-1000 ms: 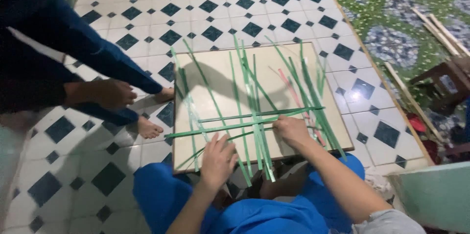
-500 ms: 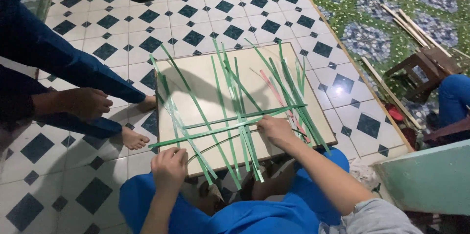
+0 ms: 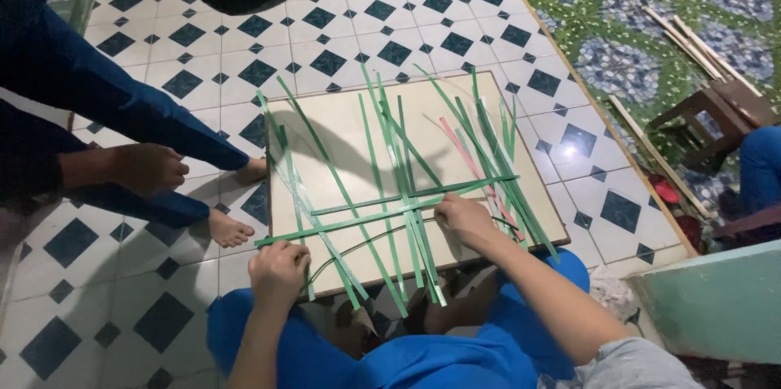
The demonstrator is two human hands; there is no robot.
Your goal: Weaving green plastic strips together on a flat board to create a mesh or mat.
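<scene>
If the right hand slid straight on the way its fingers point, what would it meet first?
The right hand points up-left across the pale square board; it would probably first meet the upright green strips beside its fingertips.

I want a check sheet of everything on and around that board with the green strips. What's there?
Surface: pale square board lying on the black-and-white tiled floor.
Job's things: long green flat strips spread lengthwise over the board, a few crossing sideways; one pink strip among them.
Clutter: nothing seen on the board besides the strips.
Hands: left hand at the board's near edge on strip ends; right hand pressing on the crossing strips.
Cables: nothing seen.
Surroundings: another person's hand and bare foot on the left; dark wooden stool and pale wooden sticks on the green patterned floor, right.
</scene>
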